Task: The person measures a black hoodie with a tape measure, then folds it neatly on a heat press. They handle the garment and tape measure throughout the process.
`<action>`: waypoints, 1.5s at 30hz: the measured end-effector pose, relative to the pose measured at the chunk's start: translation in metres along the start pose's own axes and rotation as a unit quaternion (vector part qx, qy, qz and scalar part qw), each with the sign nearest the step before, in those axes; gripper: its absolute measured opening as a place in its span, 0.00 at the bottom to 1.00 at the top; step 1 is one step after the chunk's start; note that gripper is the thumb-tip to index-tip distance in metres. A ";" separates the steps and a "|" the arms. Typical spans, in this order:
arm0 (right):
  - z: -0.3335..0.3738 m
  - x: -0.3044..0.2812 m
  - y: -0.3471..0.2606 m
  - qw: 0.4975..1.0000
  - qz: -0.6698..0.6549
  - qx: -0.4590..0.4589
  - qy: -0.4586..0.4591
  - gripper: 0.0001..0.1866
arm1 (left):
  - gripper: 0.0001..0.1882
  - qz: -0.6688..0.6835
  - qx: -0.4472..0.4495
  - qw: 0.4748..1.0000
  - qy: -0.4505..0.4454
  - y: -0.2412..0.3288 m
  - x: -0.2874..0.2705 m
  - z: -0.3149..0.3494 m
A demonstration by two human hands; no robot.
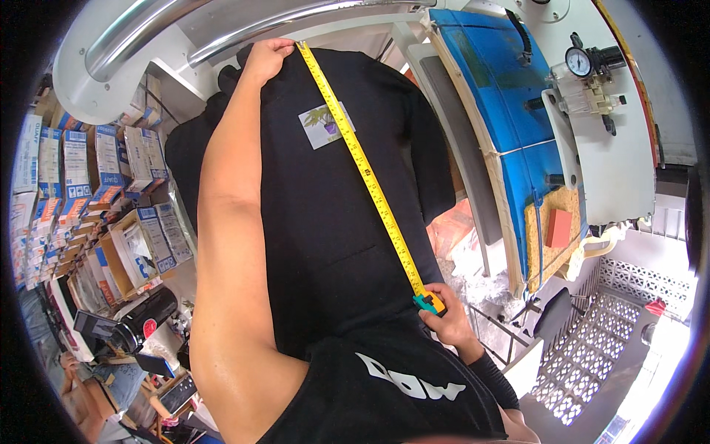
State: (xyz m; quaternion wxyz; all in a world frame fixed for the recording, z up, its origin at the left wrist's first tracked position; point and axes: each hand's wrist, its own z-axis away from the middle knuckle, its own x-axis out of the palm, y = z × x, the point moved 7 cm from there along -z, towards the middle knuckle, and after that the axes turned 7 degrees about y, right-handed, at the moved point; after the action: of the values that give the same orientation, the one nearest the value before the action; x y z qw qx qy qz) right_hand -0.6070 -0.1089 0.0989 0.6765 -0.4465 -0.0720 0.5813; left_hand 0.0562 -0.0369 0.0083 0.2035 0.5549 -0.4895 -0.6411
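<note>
Beside stacked boxes (81, 177), I measure the black shirt (325, 222), left hand (266, 59) and right hand (447, 318) pinching the yellow tape (366, 174) taut; reading it needs steadiness.

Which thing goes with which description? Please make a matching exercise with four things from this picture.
Things:
1. measuring tape
2. T-shirt
3. left hand
4. right hand

Descriptions:
a. black, spread flat, with a small picture print
b. pins the tape's far end at the top of the shirt
c. yellow, stretched straight down the shirt
d. holds the tape's near end at the shirt's lower part

Pairs: 1-c, 2-a, 3-b, 4-d
</note>
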 end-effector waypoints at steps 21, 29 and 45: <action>0.000 0.002 0.002 1.000 0.003 -0.002 0.005 0.27 | 0.14 0.001 0.007 1.000 -0.003 -0.007 0.003 -0.004; 0.001 0.001 -0.001 1.000 0.012 -0.008 0.001 0.28 | 0.14 0.009 0.012 1.000 0.012 -0.005 0.000 -0.003; 0.001 0.002 -0.003 0.999 0.028 -0.007 0.015 0.27 | 0.14 0.013 0.015 1.000 0.018 -0.008 0.001 -0.006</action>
State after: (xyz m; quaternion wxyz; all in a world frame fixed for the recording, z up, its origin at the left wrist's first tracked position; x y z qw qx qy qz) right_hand -0.6048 -0.1065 0.1011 0.6578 -0.4619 -0.0540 0.5925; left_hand 0.0634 -0.0363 0.0020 0.2122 0.5625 -0.5024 -0.6214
